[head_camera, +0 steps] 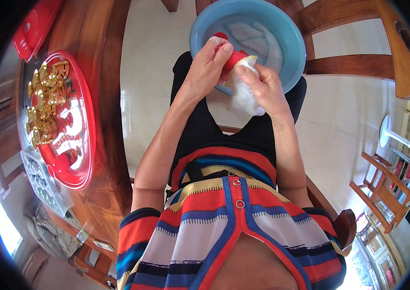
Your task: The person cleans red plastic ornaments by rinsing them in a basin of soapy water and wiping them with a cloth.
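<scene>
Between my hands is a small red item point(231, 61), probably plastic, its full shape hidden by fingers and cloth. My left hand point(210, 59) grips it, and a red rounded end shows past the fingertips. A light wrapping is on one left finger. Pressed against the item's other end is a white cloth point(244, 92) with a yellow edge, pinched by my right hand point(263, 85) and hanging down. Both hands are over the near rim of a blue plastic basin point(295, 47). Water fills its bottom, with a pale cloth point(255, 38) lying in it.
On the wooden table point(112, 145) at left is a red tray point(88, 108) holding several gold-coloured cups point(47, 101) and a red rounded piece point(62, 163). A clear plastic box point(41, 181) sits beside it. Wooden chair parts point(350, 65) stand at upper right, and a wooden stool point(382, 192) farther right.
</scene>
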The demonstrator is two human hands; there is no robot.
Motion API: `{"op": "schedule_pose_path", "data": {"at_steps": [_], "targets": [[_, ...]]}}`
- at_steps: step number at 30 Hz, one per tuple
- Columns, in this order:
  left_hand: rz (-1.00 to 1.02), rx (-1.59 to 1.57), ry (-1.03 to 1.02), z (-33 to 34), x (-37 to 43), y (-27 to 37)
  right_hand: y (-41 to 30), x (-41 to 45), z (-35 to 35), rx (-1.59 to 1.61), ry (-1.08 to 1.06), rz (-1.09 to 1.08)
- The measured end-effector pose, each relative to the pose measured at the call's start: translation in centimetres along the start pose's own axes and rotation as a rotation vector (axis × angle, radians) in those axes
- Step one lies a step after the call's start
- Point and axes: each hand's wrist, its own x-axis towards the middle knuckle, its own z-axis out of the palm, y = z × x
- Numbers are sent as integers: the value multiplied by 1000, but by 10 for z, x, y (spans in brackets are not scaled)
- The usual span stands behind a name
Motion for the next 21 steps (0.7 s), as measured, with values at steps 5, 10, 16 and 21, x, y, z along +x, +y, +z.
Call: {"op": "schedule_pose_path", "data": {"at_steps": [5,10,16,21], "targets": [[255,-152,-65,11,-2,-19,3,1,-6,932,160,329],[216,-357,-147,15,-1,-13,6,0,-18,767,101,228],[-148,-422,-18,12,0,-13,-2,-2,-21,170,-60,47],[-289,-816,-55,-6,5,-28,-6,-5,-13,-44,-24,-219]]}}
